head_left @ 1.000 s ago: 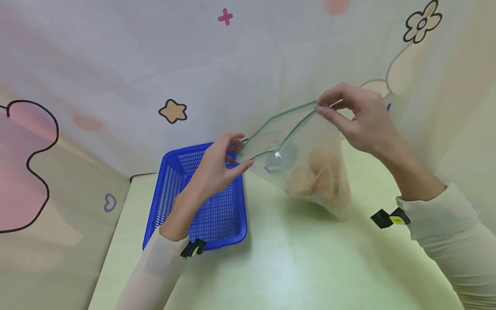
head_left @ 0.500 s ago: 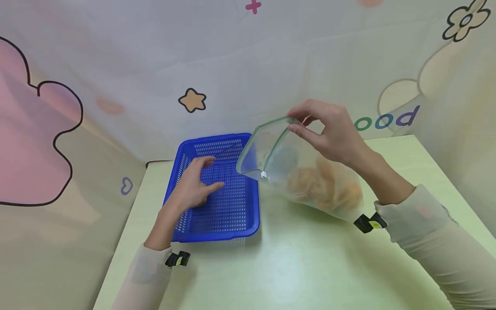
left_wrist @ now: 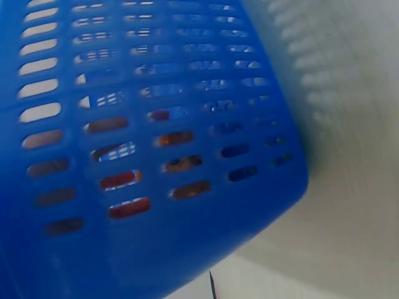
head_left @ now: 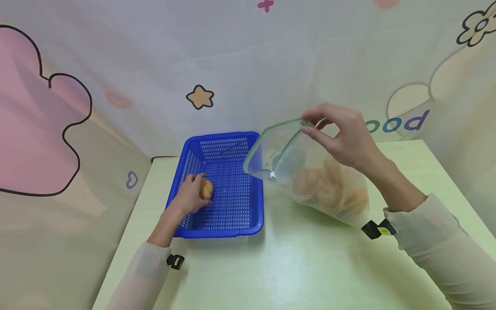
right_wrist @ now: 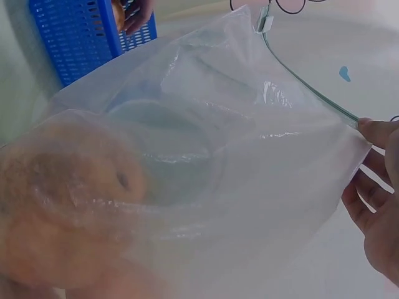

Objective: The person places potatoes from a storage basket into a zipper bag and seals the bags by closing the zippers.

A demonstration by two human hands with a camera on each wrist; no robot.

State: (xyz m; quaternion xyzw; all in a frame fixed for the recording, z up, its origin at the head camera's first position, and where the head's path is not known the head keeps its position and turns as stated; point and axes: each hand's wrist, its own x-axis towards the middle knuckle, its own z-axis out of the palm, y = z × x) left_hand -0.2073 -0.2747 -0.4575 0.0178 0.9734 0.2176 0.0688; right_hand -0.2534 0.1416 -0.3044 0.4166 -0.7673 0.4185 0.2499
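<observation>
We saw the piece (head_left: 206, 189) in the left half of the basket (head_left: 232, 211), with the fingers and thumb of the left hand (head_left: 191, 196) curled about it. The piece was brown and rounded; the hand covered part of it, so we could not fix its long axis. To the basket's right, the right hand (head_left: 342, 133) pinched the green rim of the bag (head_left: 310, 157); whether the bag touched the bench (head_left: 294, 267) we could not tell. The governing relation, in our judgement, was that of piece to bag mouth: the mouth gaped toward the basket's right wall, the piece lay across the basket from it, and the left hand was the nearer to the piece. The bag's long axis ran from its mouth, beside the basket, down and away rightward. We counted one basket, one bag, one white slider (head_left: 273, 175) and one piece in the basket. Inside the bag we made out at least three brown shapes (head_left: 331, 189); cloudy film obscured their exact number.
</observation>
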